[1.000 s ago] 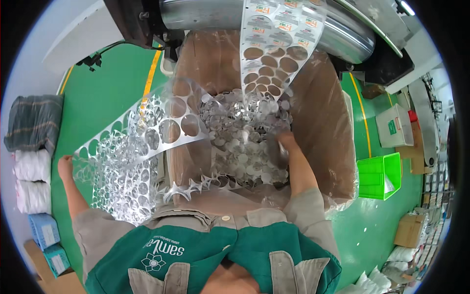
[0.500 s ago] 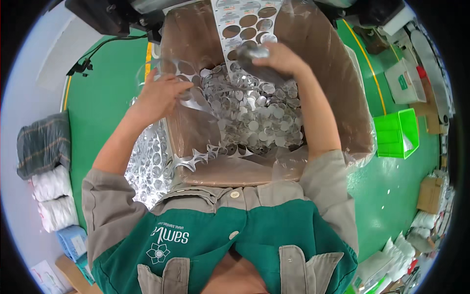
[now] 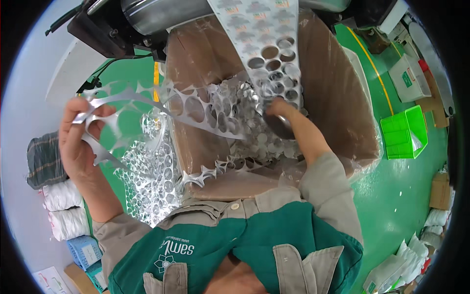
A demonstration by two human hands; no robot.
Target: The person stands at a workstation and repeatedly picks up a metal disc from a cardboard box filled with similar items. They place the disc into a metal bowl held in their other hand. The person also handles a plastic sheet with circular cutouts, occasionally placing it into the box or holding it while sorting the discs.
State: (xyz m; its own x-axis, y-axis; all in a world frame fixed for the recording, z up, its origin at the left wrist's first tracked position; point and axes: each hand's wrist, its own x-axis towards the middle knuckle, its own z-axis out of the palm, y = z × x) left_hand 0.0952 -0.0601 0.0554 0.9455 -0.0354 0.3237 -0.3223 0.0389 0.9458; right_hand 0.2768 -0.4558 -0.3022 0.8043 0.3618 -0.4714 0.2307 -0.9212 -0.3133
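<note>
Nearest: green-and-grey work shirt, sleeves reaching forward. Near left, pile of punched silver foil beside the bin. Next, brown bin with clear plastic liner, loose silver discs heaped inside. Left hand, left of bin: fingers curled around a punched foil strip, which stretches right over the bin's left side. Green crate on floor, well right. Right hand, over the bin: grasping a dark rounded object, blurred, kind unclear, in front of the printed sheet's lower end; touching or not, can't tell. Farther, printed sheet hangs into bin, holes in its lower part. Far: metal roller.
</note>
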